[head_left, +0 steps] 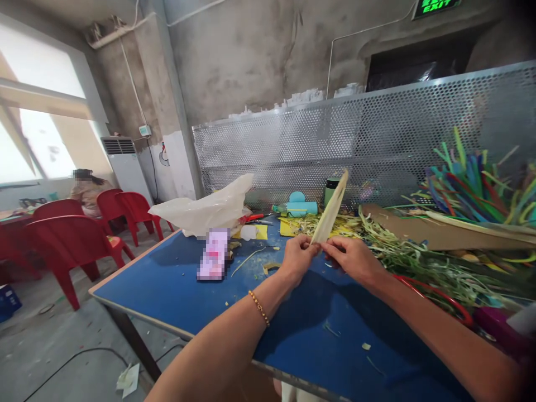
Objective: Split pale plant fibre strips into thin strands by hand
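Observation:
A long, pale, dried husk leaf (330, 209), which looks like corn husk, stands upright above the table with its tip leaning right. At its lower end my left hand (298, 258) pinches it between thumb and fingers. Close beside it, the fingertips of my right hand (349, 258) are also closed on the base of the leaf. The exact grip of the fingertips is partly hidden. Heaps of shredded green and yellow husk strips (393, 245) lie to the right of and behind my hands.
On the blue table (167, 285) lie a phone (213, 254), a white plastic bag (201, 212), red-handled scissors (253, 218) and a cardboard sheet (402, 223). Coloured strips (473, 190) pile up at right. A perforated metal panel (268, 151) borders the back. Red chairs (75, 234) stand left, near a seated person (87, 192).

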Motion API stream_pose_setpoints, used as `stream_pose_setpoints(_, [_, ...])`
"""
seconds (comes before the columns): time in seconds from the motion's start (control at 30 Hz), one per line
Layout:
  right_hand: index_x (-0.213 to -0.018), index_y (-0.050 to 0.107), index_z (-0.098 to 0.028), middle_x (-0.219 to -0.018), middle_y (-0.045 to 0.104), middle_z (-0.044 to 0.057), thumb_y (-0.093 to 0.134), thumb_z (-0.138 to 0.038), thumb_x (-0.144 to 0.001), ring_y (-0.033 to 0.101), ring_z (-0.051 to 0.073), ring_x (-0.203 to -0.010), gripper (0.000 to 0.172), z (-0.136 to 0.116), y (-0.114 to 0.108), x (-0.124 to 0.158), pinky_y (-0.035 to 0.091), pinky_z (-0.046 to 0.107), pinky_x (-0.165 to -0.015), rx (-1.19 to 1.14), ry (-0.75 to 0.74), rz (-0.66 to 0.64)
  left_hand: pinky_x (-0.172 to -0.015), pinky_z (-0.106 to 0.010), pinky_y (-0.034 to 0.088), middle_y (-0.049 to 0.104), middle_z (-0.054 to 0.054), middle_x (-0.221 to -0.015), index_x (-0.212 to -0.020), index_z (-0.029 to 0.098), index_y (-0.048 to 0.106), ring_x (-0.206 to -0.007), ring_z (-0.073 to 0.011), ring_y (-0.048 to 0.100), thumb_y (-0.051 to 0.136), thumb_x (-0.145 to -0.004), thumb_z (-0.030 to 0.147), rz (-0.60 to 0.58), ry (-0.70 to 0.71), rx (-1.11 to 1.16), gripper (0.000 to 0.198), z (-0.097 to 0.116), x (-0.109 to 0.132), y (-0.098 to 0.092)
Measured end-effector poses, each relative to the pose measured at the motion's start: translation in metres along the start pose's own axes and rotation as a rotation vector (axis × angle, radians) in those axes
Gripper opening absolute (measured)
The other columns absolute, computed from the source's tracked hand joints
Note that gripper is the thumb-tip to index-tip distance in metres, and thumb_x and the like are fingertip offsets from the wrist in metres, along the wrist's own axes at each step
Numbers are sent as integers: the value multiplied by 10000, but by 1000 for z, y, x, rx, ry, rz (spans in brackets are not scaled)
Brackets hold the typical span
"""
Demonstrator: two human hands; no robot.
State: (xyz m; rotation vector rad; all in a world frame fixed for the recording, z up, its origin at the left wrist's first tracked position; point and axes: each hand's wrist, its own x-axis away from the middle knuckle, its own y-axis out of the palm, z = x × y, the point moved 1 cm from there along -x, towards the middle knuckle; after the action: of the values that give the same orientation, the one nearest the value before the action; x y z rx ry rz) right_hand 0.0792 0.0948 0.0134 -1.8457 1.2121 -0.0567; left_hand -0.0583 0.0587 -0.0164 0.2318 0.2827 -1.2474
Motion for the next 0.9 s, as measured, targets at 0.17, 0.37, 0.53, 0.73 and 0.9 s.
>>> stream_pose_setpoints(0.17, [-572, 537, -203, -492, 584, 5, 455, -375, -804, 551, 148, -468, 301, -5, -7, 2, 387, 260, -511, 157, -68, 39, -519, -208, 337, 504, 45, -556, -681, 155, 581, -541, -90, 456, 643, -746, 202, -26, 43, -237, 102, 1, 5, 2])
stream_pose_setpoints(0.37, [-585, 524, -205, -486, 576, -2, 487, -357, -764, 534, 139, -457, 237, -11, -23, 5, 388, 260, -494, 149, -77, 169, -658, -272, 467, 693, -50, -873, -1036, 175, 659, -709, -147, 597, 628, -810, 328, -80, 171, -504, 275, 59, 40, -37])
stream_pose_setpoints(0.53, [-708, 574, -195, -625, 677, 16, 546, -340, -753, 641, 155, -559, 154, -22, -31, 9, 491, 247, -543, -167, -13, 136, -793, -361, 493, 684, -103, -1047, -1088, 195, 659, -889, -226, 624, 571, -823, 431, 171, 102, -770, 365, 68, 80, -152])
stream_pose_setpoints(0.73, [-766, 561, -182, -591, 655, 22, 596, -272, -706, 638, 158, -512, 114, -32, -29, 13, 525, 253, -494, -464, -25, 120, -791, -389, 476, 693, -58, -937, -1152, 199, 563, -956, -328, 633, 565, -793, 532, 536, -269, -808, 490, 24, 108, -263])
stream_pose_setpoints(0.9, [-763, 560, -177, -545, 633, 11, 571, -243, -697, 610, 149, -474, 94, -32, -24, 14, 488, 240, -451, -449, -27, 86, -626, -314, 439, 687, -91, -856, -1311, 99, 471, -826, -281, 632, 732, -634, 590, 440, -397, -703, 876, 29, 99, -260])
